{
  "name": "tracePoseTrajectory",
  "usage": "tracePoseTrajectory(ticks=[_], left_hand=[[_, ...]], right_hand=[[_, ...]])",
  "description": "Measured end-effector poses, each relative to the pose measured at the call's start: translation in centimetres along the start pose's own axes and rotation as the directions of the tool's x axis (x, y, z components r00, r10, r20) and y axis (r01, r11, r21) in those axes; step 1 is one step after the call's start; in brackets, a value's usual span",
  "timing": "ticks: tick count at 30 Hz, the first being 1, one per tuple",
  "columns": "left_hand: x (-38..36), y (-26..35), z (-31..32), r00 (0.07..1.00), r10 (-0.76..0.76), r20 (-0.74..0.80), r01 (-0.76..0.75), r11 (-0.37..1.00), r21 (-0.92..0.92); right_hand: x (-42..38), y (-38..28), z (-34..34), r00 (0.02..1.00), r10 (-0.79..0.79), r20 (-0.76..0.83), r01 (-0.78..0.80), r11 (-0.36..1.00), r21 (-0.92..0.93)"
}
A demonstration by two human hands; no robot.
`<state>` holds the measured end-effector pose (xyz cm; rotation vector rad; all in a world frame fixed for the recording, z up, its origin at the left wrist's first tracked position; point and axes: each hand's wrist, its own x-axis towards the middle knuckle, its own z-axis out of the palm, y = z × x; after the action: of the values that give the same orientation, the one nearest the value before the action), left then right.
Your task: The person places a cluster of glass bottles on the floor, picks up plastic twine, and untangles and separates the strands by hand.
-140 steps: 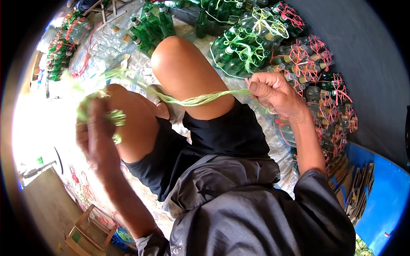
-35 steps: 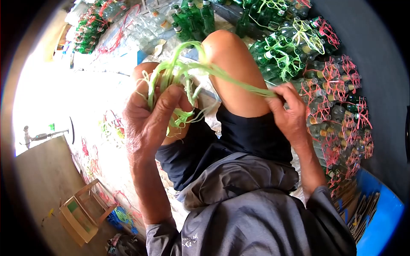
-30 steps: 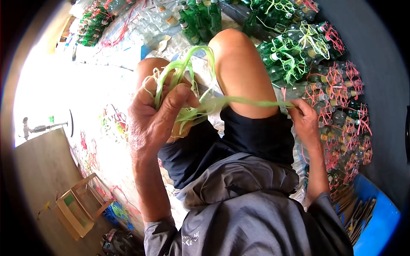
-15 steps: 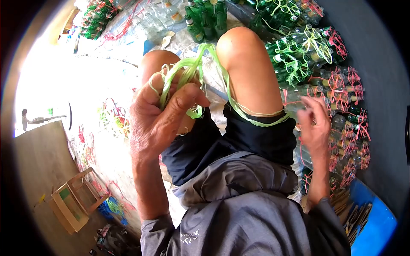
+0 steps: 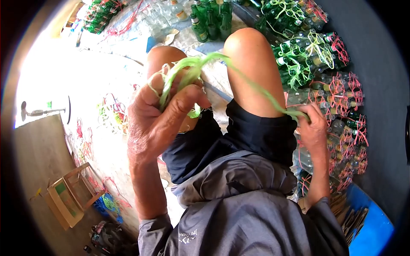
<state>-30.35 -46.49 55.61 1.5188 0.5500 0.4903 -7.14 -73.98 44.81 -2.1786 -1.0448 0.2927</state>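
Observation:
Green plastic twine (image 5: 252,83) stretches between my two hands, passing above my knee. My left hand (image 5: 160,106) is closed around a loose bunch of it, with frayed ends sticking out between thumb and fingers. At the other end, beside my thigh, my right hand (image 5: 314,123) pinches the strand. Bundles of bottles tied with pink string (image 5: 348,96) lie just beyond my right hand.
Green bottles (image 5: 209,21) and clear bottles (image 5: 158,19) stand ahead of my knees. Green-tied bottle bundles (image 5: 294,62) are stacked along the dark wall at right. Loose string (image 5: 112,112) litters the floor at left, near a small wooden stool (image 5: 77,194). A blue container (image 5: 373,222) stands at lower right.
My right hand, open before, has closed on the green twine. The strands that lay around my thigh are now lifted and drawn into one line. My left hand keeps its hold.

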Motion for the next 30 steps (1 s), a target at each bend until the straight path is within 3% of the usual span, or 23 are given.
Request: tracePoseTrajectory(ticks=[2,4,7,9,10,12,13,14,19,23,26,30], left_hand=[[-0.2,0.0,0.2,0.999,-0.053,0.002,0.053,0.998,-0.025],[0.1,-0.7,0.0,0.998,0.017,0.053,-0.017,1.0,-0.005],[0.3,-1.2,0.4,0.994,0.08,0.081,-0.079,0.997,-0.009],[0.2,-1.0,0.6,0.994,0.048,0.098,-0.049,0.999,0.015],[0.1,-1.0,0.9,0.995,0.046,0.094,-0.049,0.998,0.027],[0.2,-0.8,1.1,0.995,0.056,0.086,-0.06,0.997,0.05],[0.4,-1.0,1.1,0.986,0.123,0.111,-0.127,0.991,0.028],[0.3,-0.8,1.0,0.992,0.086,0.094,-0.089,0.996,0.026],[-0.8,0.4,0.3,1.0,0.019,-0.005,-0.019,0.999,-0.049],[-0.6,0.5,-0.3,0.998,0.026,-0.062,-0.028,0.999,-0.031],[-0.2,0.7,-0.4,0.994,0.056,-0.097,-0.051,0.997,0.055],[-0.1,0.7,-0.9,0.988,0.1,-0.122,-0.096,0.995,0.036]], right_hand=[[-1.3,3.7,-1.1,0.989,0.136,0.051,-0.128,0.981,-0.143],[-2.6,6.7,-2.3,0.967,0.202,0.157,-0.126,0.909,-0.397],[-1.4,4.6,-2.6,0.998,0.051,-0.027,-0.057,0.945,-0.322],[0.9,-0.2,-2.9,0.996,-0.071,-0.047,0.07,0.997,-0.037],[1.7,-3.7,-2.7,0.989,-0.145,-0.027,0.146,0.988,0.058],[2.9,-8.3,-1.2,0.893,-0.449,0.014,0.447,0.891,0.072],[2.6,-9.6,0.3,0.872,-0.487,0.058,0.479,0.871,0.112],[2.6,-11.3,1.0,0.832,-0.536,0.143,0.541,0.841,0.007],[1.8,-10.0,4.2,0.768,-0.537,0.349,0.621,0.758,-0.2],[1.2,-10.2,2.2,0.777,-0.523,0.35,0.595,0.792,-0.137],[0.5,-9.6,2.5,0.76,-0.542,0.358,0.633,0.743,-0.219],[0.7,-9.2,1.6,0.79,-0.533,0.303,0.575,0.815,-0.065]])
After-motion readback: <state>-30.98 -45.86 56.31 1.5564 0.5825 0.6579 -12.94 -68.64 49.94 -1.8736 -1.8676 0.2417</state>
